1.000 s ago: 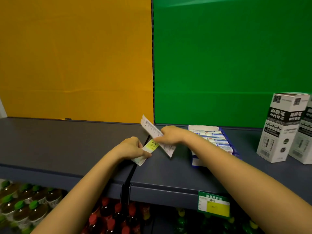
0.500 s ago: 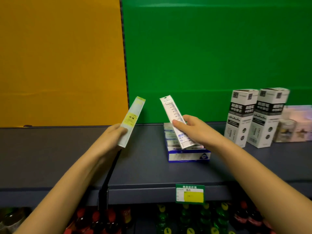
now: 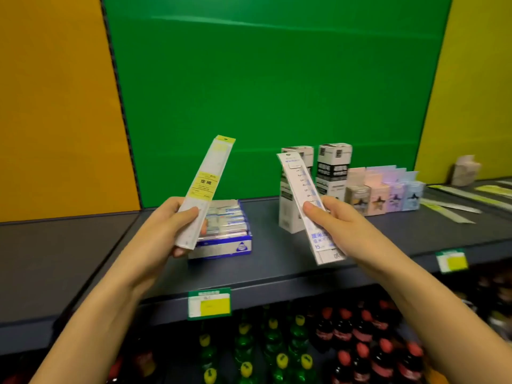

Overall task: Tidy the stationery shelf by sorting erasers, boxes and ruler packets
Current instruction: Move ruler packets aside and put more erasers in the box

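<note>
My left hand (image 3: 163, 231) grips a yellow-labelled ruler packet (image 3: 206, 187) by its lower end, holding it tilted up above the shelf. My right hand (image 3: 335, 220) grips a blue-and-white ruler packet (image 3: 303, 189) the same way. Between and behind the hands, a blue tray of erasers (image 3: 230, 236) sits on the dark shelf (image 3: 277, 261). Two tall black-and-white boxes (image 3: 333, 167) stand behind my right hand. More ruler packets (image 3: 454, 206) lie flat at the far right of the shelf.
A row of small pastel boxes (image 3: 388, 192) stands right of the tall boxes, and a pale box (image 3: 466, 170) sits at the far right. Green price tags (image 3: 209, 303) hang on the shelf's front edge. Drink bottles (image 3: 277, 347) fill the shelf below.
Both hands lifted the ruler packets off the shelf and apart. My view swung to the right, bringing the pastel boxes and the flat ruler packets into sight.
</note>
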A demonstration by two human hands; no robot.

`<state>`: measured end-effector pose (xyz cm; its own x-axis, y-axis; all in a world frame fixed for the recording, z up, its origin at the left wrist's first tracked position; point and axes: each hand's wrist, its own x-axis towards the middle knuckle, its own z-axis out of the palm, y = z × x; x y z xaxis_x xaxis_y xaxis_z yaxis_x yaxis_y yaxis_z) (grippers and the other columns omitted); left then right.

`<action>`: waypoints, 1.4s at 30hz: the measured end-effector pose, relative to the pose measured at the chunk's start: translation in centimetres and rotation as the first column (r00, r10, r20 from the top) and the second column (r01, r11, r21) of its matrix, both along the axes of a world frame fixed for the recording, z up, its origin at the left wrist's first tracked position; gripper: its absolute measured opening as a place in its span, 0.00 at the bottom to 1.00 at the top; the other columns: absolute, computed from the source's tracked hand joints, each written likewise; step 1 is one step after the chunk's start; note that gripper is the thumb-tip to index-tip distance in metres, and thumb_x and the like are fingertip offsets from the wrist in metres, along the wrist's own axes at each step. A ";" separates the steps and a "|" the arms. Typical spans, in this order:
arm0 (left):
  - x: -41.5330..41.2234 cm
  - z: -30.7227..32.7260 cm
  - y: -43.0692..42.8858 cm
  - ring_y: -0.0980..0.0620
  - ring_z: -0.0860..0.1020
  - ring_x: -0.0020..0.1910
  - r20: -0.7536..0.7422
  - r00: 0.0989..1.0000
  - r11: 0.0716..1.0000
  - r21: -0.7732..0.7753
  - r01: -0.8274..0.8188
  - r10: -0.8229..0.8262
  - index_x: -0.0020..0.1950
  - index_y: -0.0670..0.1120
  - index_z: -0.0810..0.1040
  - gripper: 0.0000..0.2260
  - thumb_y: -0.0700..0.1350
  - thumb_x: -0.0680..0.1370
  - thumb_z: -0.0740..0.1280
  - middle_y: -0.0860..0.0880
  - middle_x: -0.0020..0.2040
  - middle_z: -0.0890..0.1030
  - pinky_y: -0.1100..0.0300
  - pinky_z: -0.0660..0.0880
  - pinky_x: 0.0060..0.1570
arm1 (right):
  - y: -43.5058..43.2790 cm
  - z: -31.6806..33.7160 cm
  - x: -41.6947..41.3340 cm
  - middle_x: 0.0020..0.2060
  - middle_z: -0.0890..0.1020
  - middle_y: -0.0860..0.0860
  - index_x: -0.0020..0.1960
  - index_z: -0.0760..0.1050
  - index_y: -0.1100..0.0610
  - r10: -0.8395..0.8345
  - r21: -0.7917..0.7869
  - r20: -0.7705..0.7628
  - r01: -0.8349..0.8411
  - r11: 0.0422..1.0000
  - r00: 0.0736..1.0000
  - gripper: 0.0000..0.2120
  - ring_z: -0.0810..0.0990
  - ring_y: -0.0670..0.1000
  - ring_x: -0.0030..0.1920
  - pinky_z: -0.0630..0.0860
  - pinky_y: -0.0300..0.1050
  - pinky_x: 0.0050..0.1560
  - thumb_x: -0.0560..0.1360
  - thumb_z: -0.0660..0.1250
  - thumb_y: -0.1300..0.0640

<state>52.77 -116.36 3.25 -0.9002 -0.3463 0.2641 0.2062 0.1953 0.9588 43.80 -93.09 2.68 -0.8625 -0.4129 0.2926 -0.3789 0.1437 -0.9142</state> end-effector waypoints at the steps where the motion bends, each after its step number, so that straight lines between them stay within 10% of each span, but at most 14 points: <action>1: 0.1 -0.1 1.3 0.60 0.67 0.22 -0.009 1.000 1.000 -0.004 -0.007 0.007 0.51 0.47 0.73 0.06 0.43 0.80 0.57 0.49 0.32 0.78 0.69 0.59 0.18 | 1.6 -0.1 0.2 0.32 0.82 0.40 0.56 0.74 0.49 -0.013 0.001 -0.003 0.013 1.000 1.000 0.09 0.78 0.34 0.29 0.70 0.27 0.29 0.78 0.59 0.51; 36: -17.0 -4.6 38.8 0.55 0.81 0.31 0.018 0.955 0.954 0.033 0.297 -0.297 0.51 0.48 0.71 0.04 0.40 0.78 0.62 0.47 0.38 0.86 0.56 0.73 0.36 | 41.7 -3.0 -13.2 0.37 0.79 0.46 0.57 0.73 0.54 -0.377 0.145 0.066 0.365 0.920 0.924 0.13 0.78 0.45 0.35 0.70 0.39 0.35 0.78 0.59 0.49; 42: -24.6 -4.0 44.5 0.54 0.81 0.30 0.111 0.909 0.915 0.019 0.402 -0.402 0.54 0.43 0.70 0.05 0.40 0.78 0.62 0.48 0.35 0.86 0.67 0.70 0.21 | 47.7 -1.9 -20.4 0.40 0.80 0.48 0.60 0.72 0.56 -0.398 0.209 0.036 0.383 0.900 0.916 0.15 0.78 0.47 0.36 0.71 0.41 0.36 0.78 0.59 0.50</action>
